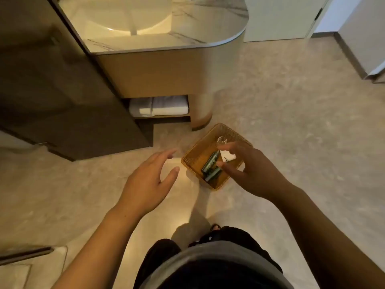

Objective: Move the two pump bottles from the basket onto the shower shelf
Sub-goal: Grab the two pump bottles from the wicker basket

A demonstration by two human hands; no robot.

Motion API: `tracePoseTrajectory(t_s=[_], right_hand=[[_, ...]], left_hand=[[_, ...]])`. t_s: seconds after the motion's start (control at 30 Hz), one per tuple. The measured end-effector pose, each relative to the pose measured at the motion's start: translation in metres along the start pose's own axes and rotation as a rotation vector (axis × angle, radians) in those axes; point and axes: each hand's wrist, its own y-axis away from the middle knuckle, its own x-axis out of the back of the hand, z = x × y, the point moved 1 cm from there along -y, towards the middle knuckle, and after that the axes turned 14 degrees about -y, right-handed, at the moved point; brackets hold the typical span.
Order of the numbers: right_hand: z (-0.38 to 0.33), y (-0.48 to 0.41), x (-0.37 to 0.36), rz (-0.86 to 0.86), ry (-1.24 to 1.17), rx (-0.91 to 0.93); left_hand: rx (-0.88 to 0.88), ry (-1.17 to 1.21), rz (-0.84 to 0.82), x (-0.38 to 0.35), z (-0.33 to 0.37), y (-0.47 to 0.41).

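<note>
Both hands (145, 182) (248, 170) spread above floor basket (233, 133), open floor around.

One wicker basket (216, 156) on the floor, and inside it two dark green pump bottles, lying side by side: the upper bottle (210, 162) and the lower bottle (212, 175) touching along their length. Also in there, one clear round glass piece (220, 140) at the far end, and one small white item (228, 157), partly hidden by fingers, so what it is can't be told. Two bare hands in the shot: left hand (145, 182) and right hand (253, 173), both with fingers spread. One vanity, one sink basin (125, 19) in its top. Folded white towels (160, 106) on the shelf underneath, looks like two stacked, though the count isn't certain.
</note>
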Motion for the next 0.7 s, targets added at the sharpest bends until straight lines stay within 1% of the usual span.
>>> tracePoseTrajectory(t_s=[0.1,0.27,0.53,0.7], right_hand=[[0.006,-0.017,0.001,0.059,-0.056,-0.066],[0.012,-0.052,-0.007,0.104,-0.114,-0.173],[0.009,-0.104,-0.008,0.406,-0.061,-0.298],[0.009,-0.130,-0.024,0.519,-0.055,-0.417]], left_hand=[[-0.018,-0.016,-0.028,-0.001,-0.003,-0.022],[-0.137,-0.030,-0.103,-0.006,-0.021,-0.074],[-0.396,0.013,-0.272,0.010,-0.046,-0.182],[-0.559,0.016,-0.355,0.010,-0.060,-0.244]])
